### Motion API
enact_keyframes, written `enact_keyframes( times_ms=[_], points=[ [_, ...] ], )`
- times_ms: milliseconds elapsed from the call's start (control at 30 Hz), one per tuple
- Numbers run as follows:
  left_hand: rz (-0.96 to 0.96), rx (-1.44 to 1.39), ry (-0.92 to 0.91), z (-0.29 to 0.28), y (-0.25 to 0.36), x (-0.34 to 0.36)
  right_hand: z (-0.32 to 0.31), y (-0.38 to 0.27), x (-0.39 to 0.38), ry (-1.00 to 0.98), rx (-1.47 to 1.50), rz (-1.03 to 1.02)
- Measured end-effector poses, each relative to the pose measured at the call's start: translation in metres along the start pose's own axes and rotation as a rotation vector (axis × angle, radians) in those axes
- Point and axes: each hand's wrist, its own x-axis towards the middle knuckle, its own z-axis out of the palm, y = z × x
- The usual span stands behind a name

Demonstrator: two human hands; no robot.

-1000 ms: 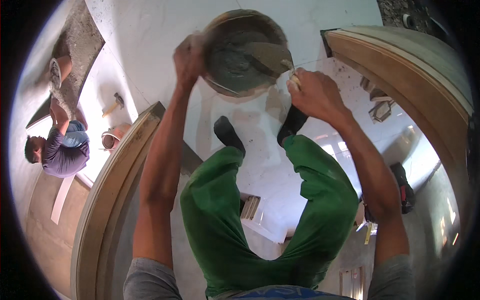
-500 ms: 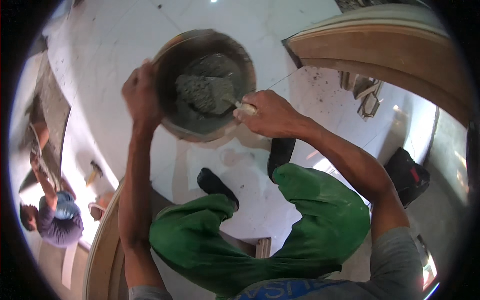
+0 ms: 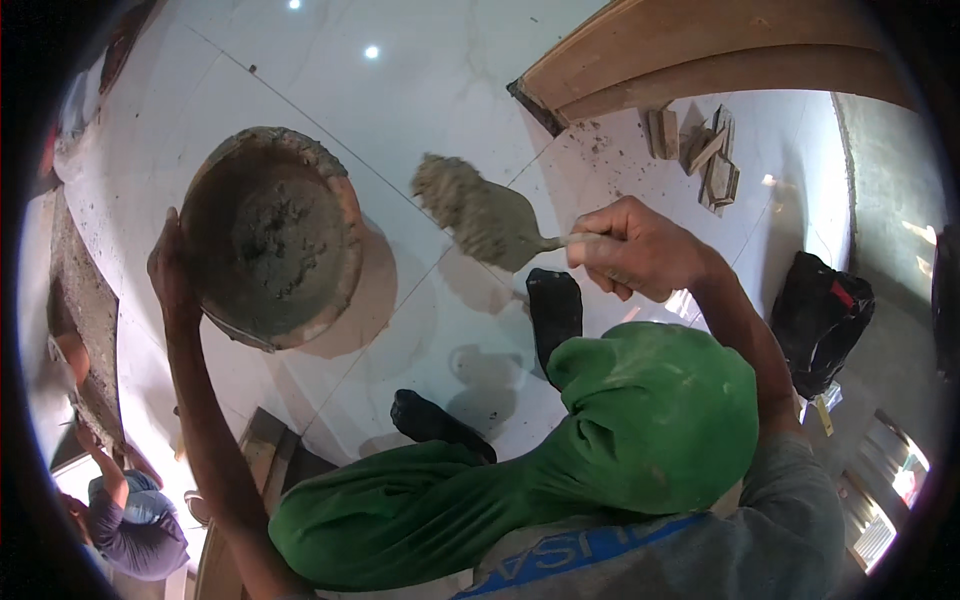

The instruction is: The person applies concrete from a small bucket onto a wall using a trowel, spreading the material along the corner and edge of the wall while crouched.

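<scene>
My right hand [image 3: 640, 248] is closed round the handle of a trowel [image 3: 515, 228]. A heap of wet grey mortar [image 3: 455, 200] lies on its blade, held above the tiled floor to the right of the bucket. At the left, my left hand [image 3: 172, 268] grips the left side of a round mortar bucket [image 3: 345, 200], its fingers mostly hidden behind the wall. The bucket tilts toward me, and its rim is crusted with dried mortar. More grey mortar [image 3: 285, 240] sits inside, with a hollow in the middle.
Curved wooden panels [image 3: 700, 60] stand at the upper right, with small wood offcuts [image 3: 715, 160] beside them. A black bag [image 3: 822, 325] lies at the right. Another person [image 3: 135, 525] works at the lower left. My feet are on the white tiles [image 3: 400, 340].
The trowel has come out of the bucket loaded with mortar and moved right. The bucket, still in my left hand, is now further left in view and tilted.
</scene>
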Motion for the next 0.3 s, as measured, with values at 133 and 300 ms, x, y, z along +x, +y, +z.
enact_keyframes(
  times_ms=[133, 300],
  points=[
    [0.024, -0.001, -0.138, -0.052, -0.022, 0.033, -0.037, 0.086, 0.021, 0.048, 0.569, 0.136],
    [-0.036, -0.178, -0.166, -0.033, -0.015, -0.002, -0.056, 0.134, 0.028, 0.191, 0.585, 0.099]
  ],
)
